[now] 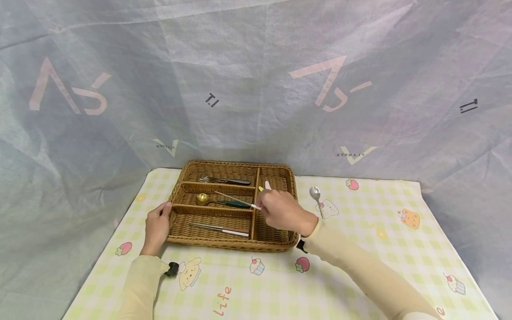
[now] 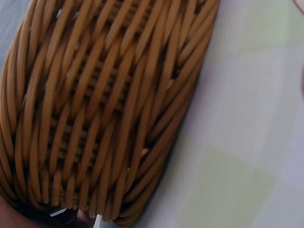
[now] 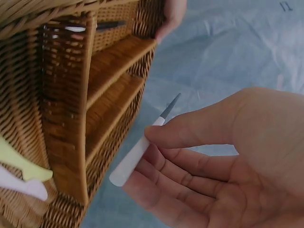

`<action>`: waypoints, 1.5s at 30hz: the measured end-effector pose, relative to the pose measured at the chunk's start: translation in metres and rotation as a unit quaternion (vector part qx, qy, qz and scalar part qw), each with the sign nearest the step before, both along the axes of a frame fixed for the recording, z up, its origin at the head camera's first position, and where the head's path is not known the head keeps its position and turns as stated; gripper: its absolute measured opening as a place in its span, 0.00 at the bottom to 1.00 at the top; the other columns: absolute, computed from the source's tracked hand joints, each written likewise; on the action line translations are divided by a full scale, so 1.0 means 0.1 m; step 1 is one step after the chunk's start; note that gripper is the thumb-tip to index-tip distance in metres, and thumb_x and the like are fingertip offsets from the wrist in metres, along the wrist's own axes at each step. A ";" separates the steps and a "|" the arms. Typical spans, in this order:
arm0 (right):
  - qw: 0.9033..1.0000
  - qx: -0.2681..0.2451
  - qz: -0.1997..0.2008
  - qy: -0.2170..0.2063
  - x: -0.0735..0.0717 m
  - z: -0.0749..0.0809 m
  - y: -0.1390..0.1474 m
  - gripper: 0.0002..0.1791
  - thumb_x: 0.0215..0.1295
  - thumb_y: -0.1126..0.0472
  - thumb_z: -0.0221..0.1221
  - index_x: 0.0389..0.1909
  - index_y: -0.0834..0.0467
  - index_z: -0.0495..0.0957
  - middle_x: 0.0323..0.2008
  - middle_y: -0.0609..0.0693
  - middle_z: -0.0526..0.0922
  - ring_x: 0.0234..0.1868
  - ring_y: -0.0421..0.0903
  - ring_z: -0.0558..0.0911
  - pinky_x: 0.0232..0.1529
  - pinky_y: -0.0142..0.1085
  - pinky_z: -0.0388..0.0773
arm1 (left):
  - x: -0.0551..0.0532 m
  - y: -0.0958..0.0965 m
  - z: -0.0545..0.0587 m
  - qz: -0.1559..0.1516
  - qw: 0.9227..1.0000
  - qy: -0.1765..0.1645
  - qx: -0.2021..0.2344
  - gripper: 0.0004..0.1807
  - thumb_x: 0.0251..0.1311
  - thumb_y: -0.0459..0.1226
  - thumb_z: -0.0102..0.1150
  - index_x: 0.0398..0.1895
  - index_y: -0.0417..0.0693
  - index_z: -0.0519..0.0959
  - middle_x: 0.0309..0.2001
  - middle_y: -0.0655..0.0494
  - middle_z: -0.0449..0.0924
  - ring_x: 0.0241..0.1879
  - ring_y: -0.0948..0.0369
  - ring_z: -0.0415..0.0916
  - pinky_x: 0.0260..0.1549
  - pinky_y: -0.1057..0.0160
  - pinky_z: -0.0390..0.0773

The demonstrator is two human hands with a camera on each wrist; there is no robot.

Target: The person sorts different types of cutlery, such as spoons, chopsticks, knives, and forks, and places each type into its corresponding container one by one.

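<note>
My left hand [image 1: 157, 226] grips the left rim of a brown wicker cutlery tray [image 1: 224, 243], thumb on top. In the left wrist view the tray's woven outer wall [image 2: 95, 104] fills most of the frame. Over the divider near the right compartment, my right hand [image 1: 282, 211] pinches a slim chopstick [image 3: 130, 164] by its white handle; its thin metal end points left over the middle compartment. Below lies a gold spoon [image 1: 202, 198] with a dark green handle. The front compartment holds slim chopsticks [image 1: 234, 232], the back one a fork [image 1: 206, 179].
A yellow handle [image 3: 23, 161] and a pale pink handle [image 3: 21, 184] lie in the right compartment. Right of the tray, a silver spoon [image 1: 315, 194] rests on the checked tablecloth [image 1: 360, 258]. A grey curtain [image 1: 240, 66] hangs behind the table.
</note>
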State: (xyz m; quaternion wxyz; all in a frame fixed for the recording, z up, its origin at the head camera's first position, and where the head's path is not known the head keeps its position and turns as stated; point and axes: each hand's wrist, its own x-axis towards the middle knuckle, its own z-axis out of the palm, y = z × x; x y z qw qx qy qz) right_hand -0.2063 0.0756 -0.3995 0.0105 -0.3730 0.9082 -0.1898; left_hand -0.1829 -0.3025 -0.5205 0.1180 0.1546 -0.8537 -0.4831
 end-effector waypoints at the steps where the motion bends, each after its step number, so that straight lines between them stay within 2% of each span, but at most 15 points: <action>1: 1.000 0.004 0.006 0.000 0.00 -0.01 -0.04 0.20 0.57 0.83 0.53 0.41 0.63 0.86 0.42 0.53 0.88 0.27 0.42 0.76 0.26 0.33 0.74 | 0.00 0.00 0.00 0.001 1.000 0.002 0.001 0.28 0.87 0.54 0.40 0.51 0.41 0.83 0.14 0.57 0.63 0.16 0.56 0.62 0.26 0.56 0.65; 6: 0.999 0.030 0.036 0.005 0.01 -0.04 -0.25 0.15 0.64 0.81 0.56 0.41 0.63 0.86 0.41 0.54 0.88 0.25 0.39 0.72 0.24 0.31 0.72 | -0.01 -0.01 -0.01 -0.001 1.000 0.003 0.005 0.29 0.87 0.54 0.41 0.46 0.38 0.80 0.14 0.58 0.63 0.16 0.57 0.62 0.24 0.57 0.65; 9: 0.998 0.040 0.057 0.009 0.03 -0.05 -0.38 0.14 0.66 0.81 0.56 0.37 0.60 0.84 0.33 0.50 0.84 0.23 0.37 0.67 0.22 0.29 0.66 | -0.01 -0.01 -0.02 -0.002 1.000 -0.002 0.004 0.30 0.87 0.54 0.40 0.60 0.39 0.83 0.15 0.54 0.66 0.18 0.52 0.65 0.33 0.55 0.70; 12: 0.996 0.041 0.077 0.005 0.04 -0.07 -0.51 0.17 0.64 0.82 0.56 0.28 0.56 0.78 0.23 0.45 0.72 0.22 0.38 0.59 0.20 0.29 0.58 | 0.01 -0.01 -0.02 -0.002 1.000 -0.008 0.005 0.32 0.87 0.54 0.39 0.75 0.41 0.76 0.25 0.40 0.74 0.33 0.43 0.75 0.51 0.46 0.77; 14: 0.995 0.046 0.084 0.000 0.03 -0.10 -0.59 0.22 0.62 0.82 0.56 0.22 0.51 0.68 0.21 0.43 0.60 0.22 0.38 0.54 0.21 0.29 0.52 | 0.02 -0.02 -0.03 -0.003 1.000 -0.010 0.005 0.33 0.87 0.54 0.39 0.80 0.42 0.71 0.39 0.32 0.80 0.50 0.37 0.78 0.67 0.39 0.73; 16: 0.995 0.050 0.090 -0.013 0.02 -0.13 -0.66 0.28 0.62 0.83 0.57 0.20 0.49 0.57 0.22 0.43 0.50 0.22 0.38 0.50 0.23 0.30 0.48 | 0.02 -0.02 -0.03 -0.005 1.000 -0.013 0.006 0.33 0.87 0.54 0.39 0.80 0.42 0.70 0.45 0.28 0.79 0.59 0.35 0.74 0.73 0.36 0.68; 19: 0.993 0.065 0.091 -0.028 0.01 -0.18 -0.75 0.32 0.64 0.81 0.58 0.22 0.48 0.50 0.24 0.43 0.46 0.23 0.38 0.47 0.25 0.31 0.46 | 0.02 -0.02 -0.04 -0.006 1.000 -0.015 0.009 0.33 0.87 0.54 0.39 0.80 0.41 0.69 0.45 0.27 0.77 0.60 0.34 0.73 0.74 0.35 0.65; 25: 0.990 0.103 0.087 -0.037 -0.01 -0.28 -0.90 0.33 0.66 0.79 0.62 0.20 0.48 0.52 0.22 0.43 0.47 0.22 0.38 0.47 0.22 0.30 0.46 | 0.02 -0.02 -0.02 -0.008 1.000 -0.017 0.012 0.33 0.87 0.54 0.39 0.80 0.40 0.69 0.52 0.29 0.78 0.69 0.38 0.70 0.77 0.35 0.61; 27: 0.989 0.103 0.092 -0.044 -0.01 -0.32 -0.94 0.34 0.66 0.80 0.62 0.20 0.48 0.51 0.21 0.43 0.46 0.21 0.38 0.47 0.22 0.30 0.46 | 0.02 -0.03 -0.02 -0.009 1.000 -0.016 0.006 0.33 0.87 0.54 0.38 0.80 0.40 0.70 0.40 0.35 0.80 0.56 0.40 0.79 0.69 0.38 0.72; 29: 0.989 0.103 0.098 -0.050 -0.01 -0.35 -0.97 0.34 0.67 0.80 0.62 0.20 0.48 0.51 0.21 0.43 0.45 0.21 0.37 0.46 0.22 0.30 0.46 | 0.02 -0.03 -0.02 -0.008 1.000 -0.013 0.000 0.32 0.87 0.54 0.39 0.77 0.40 0.73 0.27 0.43 0.76 0.37 0.46 0.79 0.52 0.45 0.79; 31: 0.988 0.106 0.103 -0.054 -0.02 -0.38 -1.01 0.34 0.67 0.80 0.61 0.20 0.48 0.51 0.21 0.43 0.44 0.21 0.37 0.46 0.22 0.30 0.46 | 0.02 -0.03 -0.02 -0.007 1.000 -0.009 -0.004 0.32 0.87 0.54 0.39 0.75 0.41 0.76 0.18 0.52 0.69 0.24 0.51 0.70 0.39 0.51 0.73; 32: 0.987 0.110 0.103 -0.056 -0.02 -0.40 -1.02 0.33 0.67 0.80 0.61 0.20 0.48 0.52 0.21 0.42 0.44 0.21 0.37 0.46 0.22 0.30 0.46 | 0.01 -0.03 -0.02 -0.007 1.000 -0.008 -0.004 0.32 0.87 0.54 0.39 0.74 0.42 0.76 0.16 0.55 0.66 0.20 0.52 0.65 0.37 0.53 0.69; 35: 0.985 0.123 0.105 -0.062 -0.04 -0.44 -1.06 0.33 0.68 0.79 0.62 0.20 0.48 0.53 0.21 0.42 0.44 0.21 0.38 0.45 0.21 0.31 0.47 | 0.01 -0.03 -0.02 -0.004 1.000 -0.010 -0.003 0.32 0.87 0.54 0.39 0.76 0.41 0.75 0.21 0.53 0.70 0.32 0.49 0.72 0.49 0.45 0.79; 38: 0.983 0.131 0.105 -0.070 -0.05 -0.48 -1.09 0.33 0.68 0.79 0.62 0.19 0.48 0.53 0.21 0.42 0.43 0.21 0.38 0.45 0.22 0.31 0.47 | 0.01 -0.02 -0.03 -0.003 1.000 -0.012 0.001 0.32 0.87 0.53 0.40 0.78 0.41 0.73 0.24 0.48 0.71 0.37 0.44 0.72 0.58 0.42 0.75; 45: 0.979 0.145 0.108 -0.095 -0.08 -0.55 -1.13 0.30 0.71 0.78 0.61 0.19 0.49 0.59 0.19 0.42 0.44 0.21 0.38 0.45 0.24 0.32 0.48 | 0.01 -0.03 -0.03 -0.003 1.000 -0.009 -0.004 0.32 0.87 0.53 0.39 0.77 0.41 0.75 0.22 0.52 0.69 0.32 0.49 0.68 0.52 0.46 0.73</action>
